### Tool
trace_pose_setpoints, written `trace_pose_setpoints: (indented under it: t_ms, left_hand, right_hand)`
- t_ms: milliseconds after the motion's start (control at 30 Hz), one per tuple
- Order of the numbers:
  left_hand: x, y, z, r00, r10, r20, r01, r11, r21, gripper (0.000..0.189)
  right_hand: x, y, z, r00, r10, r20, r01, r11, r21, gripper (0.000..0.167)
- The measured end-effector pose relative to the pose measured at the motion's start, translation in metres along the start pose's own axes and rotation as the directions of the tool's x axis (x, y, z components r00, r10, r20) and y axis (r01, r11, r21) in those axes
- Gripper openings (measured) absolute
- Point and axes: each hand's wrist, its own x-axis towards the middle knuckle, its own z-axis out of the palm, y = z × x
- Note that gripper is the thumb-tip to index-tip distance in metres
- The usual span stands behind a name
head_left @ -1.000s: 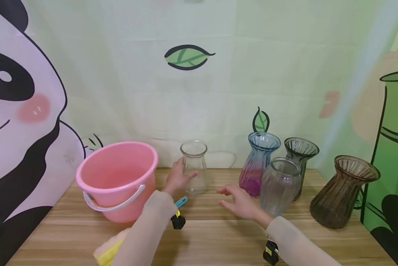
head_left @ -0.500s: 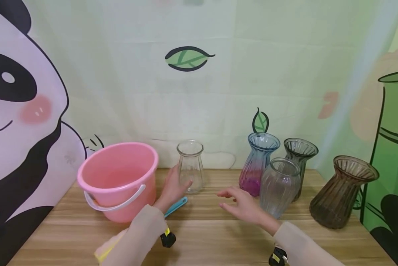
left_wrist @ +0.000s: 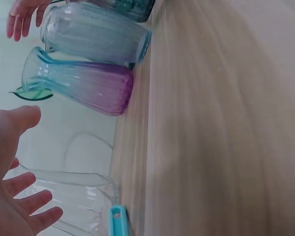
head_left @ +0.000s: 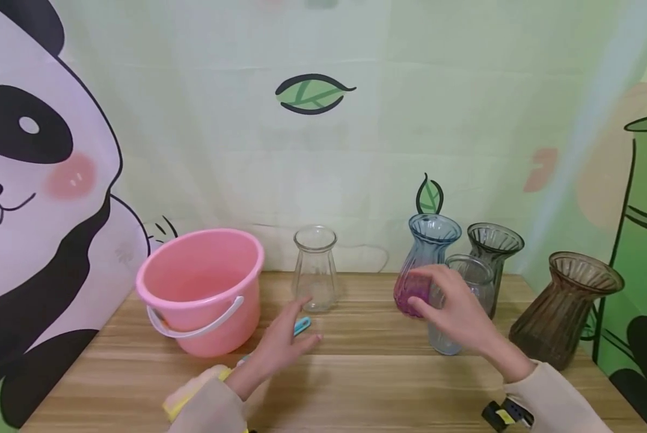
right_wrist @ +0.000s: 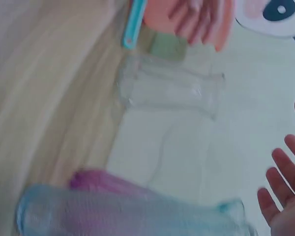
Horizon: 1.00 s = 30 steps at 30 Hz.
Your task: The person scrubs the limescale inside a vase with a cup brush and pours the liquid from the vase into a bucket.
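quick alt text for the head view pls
A person's left hand and right hand, both empty, are above a wooden table, the left near a clear vase and a pink bucket, the right partly hiding a blue-purple vase and another clear vase. A grey vase and a brown vase stand farther right.

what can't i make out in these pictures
Head view: part of the sponge, hidden by the left sleeve.
Head view: the middle of the clear ribbed vase, hidden by the right hand.
Left wrist view: the rest of the blue handle, cut off by the bottom edge.
Right wrist view: the purple vase, blurred and partly behind the clear ribbed vase.
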Motion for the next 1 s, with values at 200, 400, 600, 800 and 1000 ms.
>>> trace_pose_setpoints:
  t_ms: [200, 400, 600, 800, 1000]
  left_hand:
    - [-0.021, -0.001, 0.001, 0.998, 0.032, 0.049, -0.032, 0.999, 0.001, 0.071]
    - [-0.038, -0.004, 0.003, 0.997, 0.024, 0.071, -0.022, 1.0, -0.022, 0.069]
    - [-0.046, -0.007, 0.007, 0.995, -0.019, 0.098, 0.024, 0.999, -0.048, 0.071]
    - [-0.05, -0.006, 0.011, 0.994, -0.054, 0.094, 0.055, 0.998, -0.007, 0.07]
    - [-0.052, -0.005, 0.016, 0.993, -0.049, 0.105, 0.056, 0.996, -0.07, 0.069]
  right_hand:
    - [-0.009, 0.022, -0.034, 0.988, 0.141, -0.063, -0.142, 0.99, -0.02, 0.062]
    - [-0.023, 0.05, -0.052, 0.926, 0.377, -0.002, -0.377, 0.926, -0.009, 0.084]
    - [-0.032, 0.071, -0.049, 0.878, 0.457, 0.144, -0.475, 0.87, 0.135, 0.094]
    - [-0.041, 0.087, -0.036, 0.844, 0.461, 0.275, -0.522, 0.822, 0.225, 0.1]
    - [-0.048, 0.098, -0.025, 0.813, 0.49, 0.314, -0.561, 0.803, 0.2, 0.106]
